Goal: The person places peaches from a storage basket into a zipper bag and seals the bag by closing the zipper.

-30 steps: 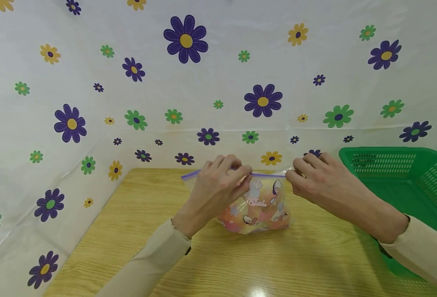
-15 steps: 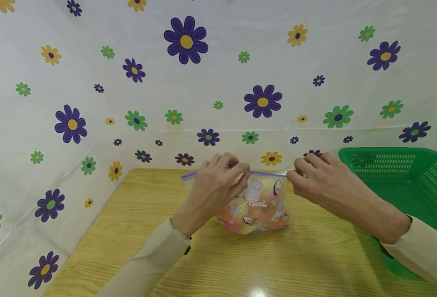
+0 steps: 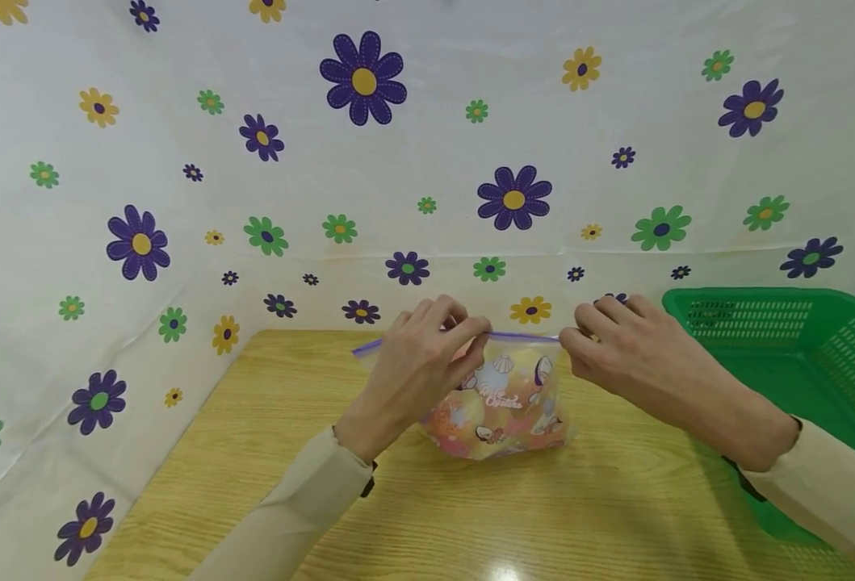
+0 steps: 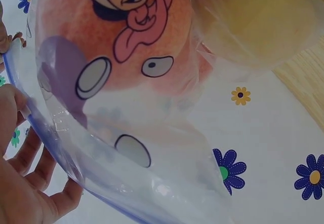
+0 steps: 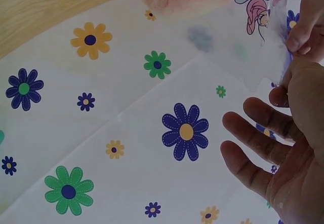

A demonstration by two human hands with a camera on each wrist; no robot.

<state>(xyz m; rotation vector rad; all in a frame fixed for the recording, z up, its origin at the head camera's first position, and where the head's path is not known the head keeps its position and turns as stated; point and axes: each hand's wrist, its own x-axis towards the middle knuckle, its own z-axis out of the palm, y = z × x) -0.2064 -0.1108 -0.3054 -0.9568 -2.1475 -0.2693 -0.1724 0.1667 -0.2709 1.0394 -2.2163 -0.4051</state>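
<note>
A clear zip-top bag (image 3: 510, 403) with printed shell cartoons stands on the wooden table, its purple zip strip (image 3: 521, 336) uppermost. Through the plastic show round reddish and yellow things (image 4: 258, 26); what they are is unclear. My left hand (image 3: 427, 355) pinches the strip left of its middle, with fingers behind it and the thumb in front. At the bag's upper right corner, my right hand (image 3: 630, 347) pinches the edge between thumb and index finger. In the right wrist view, that hand's other fingers (image 5: 253, 158) are loosely bent, apart from the bag.
A green plastic basket (image 3: 776, 363) with perforated sides stands at the right, partly behind my right forearm. Behind and left of the wooden table (image 3: 267, 452) hangs a white flower-patterned cloth (image 3: 412, 145).
The zip strip between my hands has risen slightly and its right end is now straighter. My left hand has shifted only a little; the right hand stays almost where it was.
</note>
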